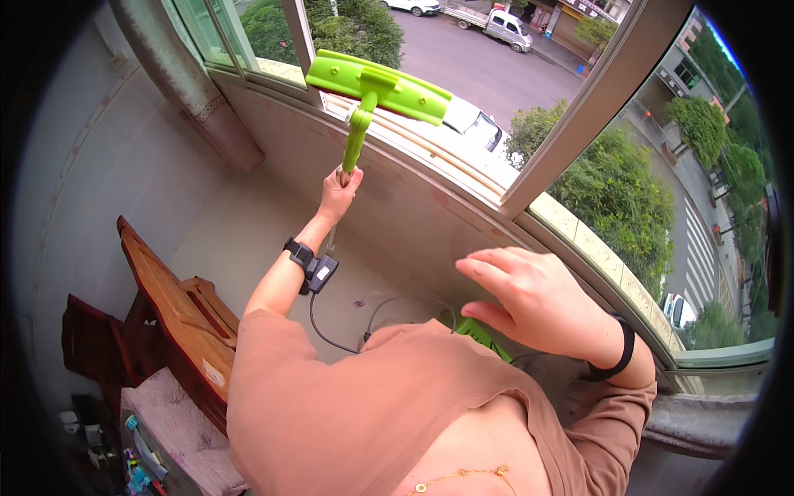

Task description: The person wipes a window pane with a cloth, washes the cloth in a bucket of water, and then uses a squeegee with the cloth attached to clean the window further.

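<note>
My left hand (338,195) grips the metal pole of a window squeegee below its green handle. The squeegee's wide green head (378,87) is raised in front of the open part of the sliding window, above the window track (428,152). A thin stretch of the pole shows below my fist, beside my forearm. My right hand (527,297) is in the air near the right window pane (682,204), fingers apart and somewhat curled, holding nothing. A black band is around that wrist. On my left wrist a strap carries a small black device (322,273) with a cable.
To the left stands a wooden furniture piece (180,310) beside a cloth-covered seat (180,421). A rolled curtain (180,80) hangs in the window's left corner. A green plastic item (481,341) is partly hidden below my right hand. Outside lies a street (453,68) with parked vehicles.
</note>
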Action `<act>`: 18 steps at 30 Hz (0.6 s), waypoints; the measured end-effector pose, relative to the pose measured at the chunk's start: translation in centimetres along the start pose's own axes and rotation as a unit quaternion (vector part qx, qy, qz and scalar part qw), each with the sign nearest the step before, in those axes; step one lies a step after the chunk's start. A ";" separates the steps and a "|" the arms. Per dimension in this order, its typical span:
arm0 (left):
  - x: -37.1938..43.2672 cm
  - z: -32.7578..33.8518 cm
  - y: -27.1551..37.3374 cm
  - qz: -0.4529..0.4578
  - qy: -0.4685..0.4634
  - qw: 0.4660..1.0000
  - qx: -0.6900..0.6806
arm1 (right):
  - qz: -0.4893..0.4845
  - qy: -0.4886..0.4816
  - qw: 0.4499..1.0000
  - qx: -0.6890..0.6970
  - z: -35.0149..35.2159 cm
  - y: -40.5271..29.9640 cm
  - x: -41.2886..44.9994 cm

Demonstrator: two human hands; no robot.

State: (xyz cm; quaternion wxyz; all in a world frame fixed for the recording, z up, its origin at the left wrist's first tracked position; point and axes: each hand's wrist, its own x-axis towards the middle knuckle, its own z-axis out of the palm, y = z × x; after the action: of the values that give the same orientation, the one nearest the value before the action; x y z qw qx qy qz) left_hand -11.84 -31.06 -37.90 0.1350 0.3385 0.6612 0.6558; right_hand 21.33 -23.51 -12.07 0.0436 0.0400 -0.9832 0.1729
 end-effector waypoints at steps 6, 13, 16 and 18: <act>1.9 -1.2 -9.8 -0.015 -0.025 1.000 0.009 | 0.119 0.014 0.993 -0.008 1.2 2.3 -4.1; 3.2 -1.1 -14.2 -0.050 0.022 0.998 0.036 | 0.265 0.015 0.960 0.088 3.2 3.6 -7.0; 4.3 -1.2 -15.1 -0.051 0.018 0.998 0.039 | 0.265 0.001 0.959 0.099 3.6 3.7 -6.8; 4.9 -1.1 -15.4 -0.092 -0.003 0.995 0.031 | 0.252 0.014 0.963 0.095 4.0 3.8 -6.4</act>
State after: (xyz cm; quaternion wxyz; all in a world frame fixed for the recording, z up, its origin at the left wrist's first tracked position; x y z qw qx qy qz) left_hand -20.33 -27.46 -51.27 0.1868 0.2823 0.7089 0.6188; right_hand 27.08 -20.85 -17.70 0.0084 -0.2078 -0.9398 0.2712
